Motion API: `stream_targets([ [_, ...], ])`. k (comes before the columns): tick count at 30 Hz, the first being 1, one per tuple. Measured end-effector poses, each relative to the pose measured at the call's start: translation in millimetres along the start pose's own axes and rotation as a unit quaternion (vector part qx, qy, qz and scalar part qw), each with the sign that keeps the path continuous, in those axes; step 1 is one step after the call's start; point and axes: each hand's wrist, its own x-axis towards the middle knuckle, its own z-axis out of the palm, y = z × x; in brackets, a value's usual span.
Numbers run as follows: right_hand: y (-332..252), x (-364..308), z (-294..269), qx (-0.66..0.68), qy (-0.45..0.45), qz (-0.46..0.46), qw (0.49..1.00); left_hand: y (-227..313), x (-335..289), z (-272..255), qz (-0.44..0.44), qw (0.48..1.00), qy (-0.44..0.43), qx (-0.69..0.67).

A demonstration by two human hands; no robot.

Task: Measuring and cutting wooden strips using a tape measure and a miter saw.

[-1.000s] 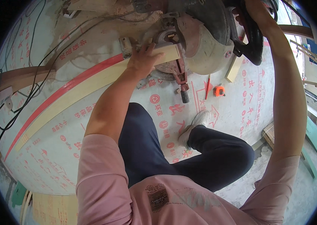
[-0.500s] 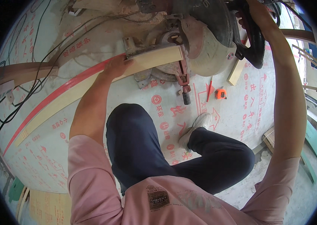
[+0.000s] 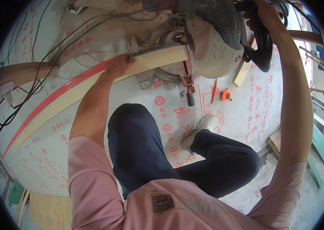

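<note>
A long pale wooden board point(image 3: 160, 59) with a red strip point(image 3: 60, 92) along its far edge lies across the base of a mitre saw point(image 3: 215, 32), bent to a curve by the lens. My left hand point(image 3: 118, 66) is closed over the board, left of the saw, with its fingers at the far edge beside the metal fence point(image 3: 132, 46). At the upper right, my right hand point(image 3: 269, 21) wraps round the saw's black loop handle point(image 3: 263, 51). The board's right end meets the blade guard point(image 3: 217, 57); the blade itself is hidden.
An orange tape measure point(image 3: 226, 95) and a red pencil point(image 3: 214, 90) lie on the printed floor sheet near a wood offcut point(image 3: 242, 74). A red-and-black saw arm point(image 3: 188, 82) juts toward me. Black cables point(image 3: 35, 82) run along the left; sawdust covers the floor behind the saw.
</note>
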Motion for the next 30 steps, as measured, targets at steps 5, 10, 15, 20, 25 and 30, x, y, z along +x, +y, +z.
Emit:
stream_targets([
  [5,-3,34,99,-0.411,0.53,0.15,0.726,-19,1,4,0.002,1.0,0.019,0.014],
  [10,-6,-3,6,-0.009,0.003,0.013,1.0,-4,5,3,0.032,0.999,0.024,0.004],
  [15,3,31,86,-0.374,0.528,0.129,0.752,10,-14,-7,-0.125,0.966,0.121,0.189],
  [20,4,19,54,-0.369,0.531,0.111,0.755,72,-17,15,0.077,0.949,0.293,0.083],
  [25,8,13,46,-0.404,0.492,0.137,0.759,161,1,79,-0.332,0.856,-0.013,-0.396],
  [30,6,23,69,-0.38,0.503,0.123,0.767,140,24,93,-0.148,0.96,0.226,0.067],
])
